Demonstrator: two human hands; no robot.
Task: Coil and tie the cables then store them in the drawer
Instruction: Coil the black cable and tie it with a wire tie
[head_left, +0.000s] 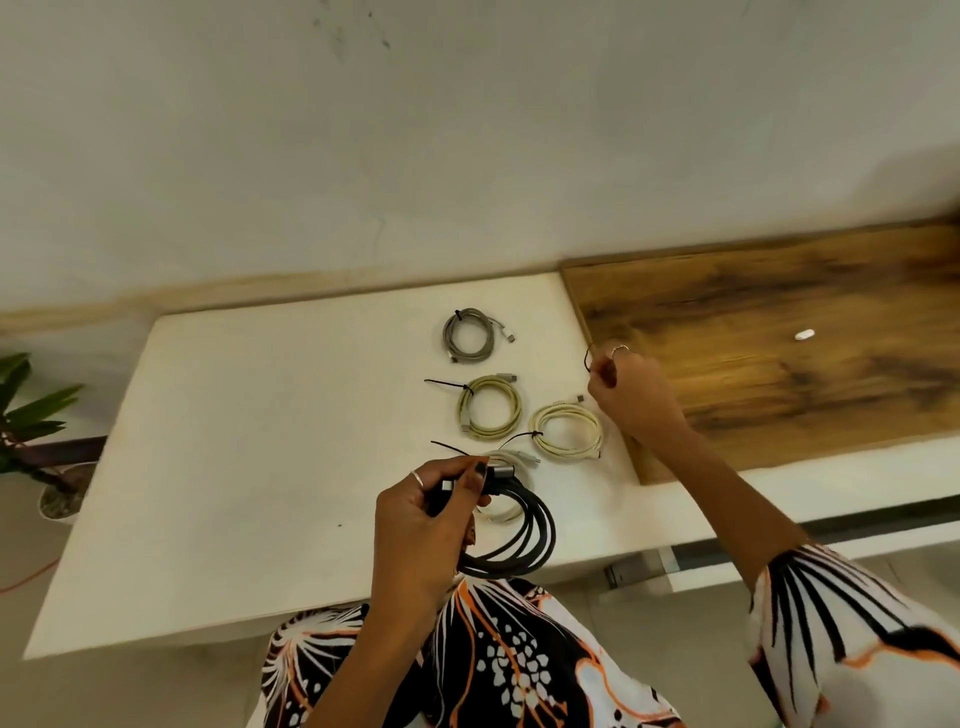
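My left hand (426, 519) grips a coiled black cable (524, 540) above the white table's front, pinching its metal plugs. My right hand (631, 392) is closed on a thin black tie (588, 359) at the edge of the wooden board. On the table lie a tied grey coil (470, 335), a tied yellow-green coil (491, 405) and a tied cream coil (569, 431). A white coil (506, 462) lies partly hidden behind my left hand and the black cable.
The white table (260, 441) meets a wooden board (779, 353) on the right, with a small white object (804, 335) on it. A potted plant (36, 431) stands at the left. A metal rail (654, 566) shows under the table's right front. The wall is close behind.
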